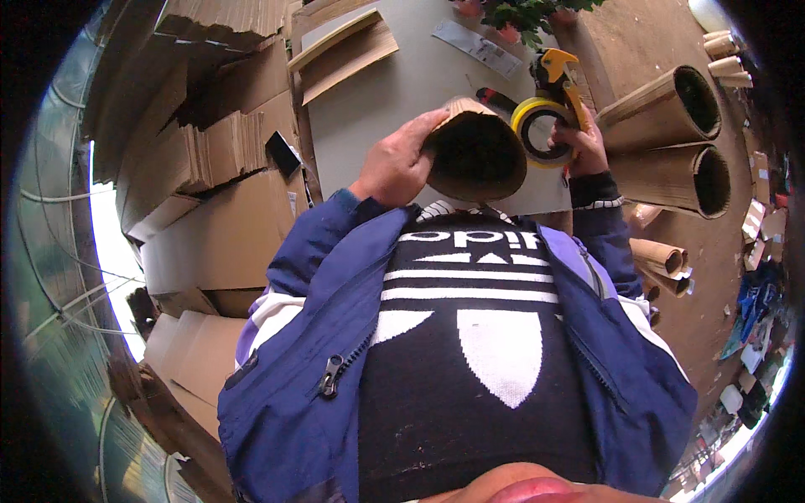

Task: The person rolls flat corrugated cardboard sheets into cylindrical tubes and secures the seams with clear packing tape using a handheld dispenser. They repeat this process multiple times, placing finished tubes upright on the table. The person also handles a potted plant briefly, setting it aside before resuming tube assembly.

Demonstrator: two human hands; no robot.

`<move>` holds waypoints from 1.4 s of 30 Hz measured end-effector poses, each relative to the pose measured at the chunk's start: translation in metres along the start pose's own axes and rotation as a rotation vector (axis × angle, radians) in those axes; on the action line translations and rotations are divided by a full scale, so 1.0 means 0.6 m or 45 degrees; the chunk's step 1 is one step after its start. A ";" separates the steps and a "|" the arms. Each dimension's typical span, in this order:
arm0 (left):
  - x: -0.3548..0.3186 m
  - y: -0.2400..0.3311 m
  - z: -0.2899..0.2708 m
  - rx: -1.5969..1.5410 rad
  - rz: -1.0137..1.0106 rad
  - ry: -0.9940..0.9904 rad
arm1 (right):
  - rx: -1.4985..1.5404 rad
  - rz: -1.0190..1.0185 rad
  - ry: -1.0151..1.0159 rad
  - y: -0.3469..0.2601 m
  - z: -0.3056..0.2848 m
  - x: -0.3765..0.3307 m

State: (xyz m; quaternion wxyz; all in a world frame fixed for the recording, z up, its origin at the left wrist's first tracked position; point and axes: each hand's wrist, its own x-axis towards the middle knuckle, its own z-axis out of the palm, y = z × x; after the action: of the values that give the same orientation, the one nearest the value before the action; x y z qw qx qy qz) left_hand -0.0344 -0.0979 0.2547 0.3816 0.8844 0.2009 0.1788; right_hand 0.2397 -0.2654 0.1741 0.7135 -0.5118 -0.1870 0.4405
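My left hand (392,163) is closed on the side of a rolled cardboard sleeve (513,186), thumb and fingers at its rim. The sleeve's wide open end faces me, and its inside is too dark to make out. In my right hand (584,144) is a tape gun (555,65) with an orange-yellow top and a large yellow-edged tape roll (521,117). The roll is right beside the sleeve; whether they touch I cannot tell. A red and black handle-like object (496,99) shows just beyond the sleeve.
A pale tabletop (352,109) carries a bent cardboard piece (348,54), a printed strip (478,49) and a leafy plant (537,15). Cardboard stacks (226,151) and a dark phone-like slab (283,153) are left. Rolled cardboard sleeves (658,113) with greenery inside lie right.
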 end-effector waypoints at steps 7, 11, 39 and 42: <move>-0.010 0.006 0.009 -0.270 0.138 -0.196 | -0.074 0.014 -0.143 0.016 0.023 -0.025; 0.003 -0.004 0.010 -0.631 0.116 -0.393 | -0.245 -0.016 -0.125 0.017 0.025 -0.034; -0.019 -0.128 -0.091 -0.965 -0.906 -0.227 | -0.489 0.217 -0.640 -0.042 0.005 -0.020; -0.074 -0.138 -0.048 -0.821 -0.853 -0.534 | -0.451 0.364 -0.665 -0.040 0.005 -0.026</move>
State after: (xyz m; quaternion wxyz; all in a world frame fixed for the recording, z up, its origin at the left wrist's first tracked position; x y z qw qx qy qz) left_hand -0.1040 -0.0506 0.2040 0.7036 0.6255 0.3271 -0.0817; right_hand 0.2398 -0.2786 0.1998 0.4727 -0.5188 -0.3632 0.6128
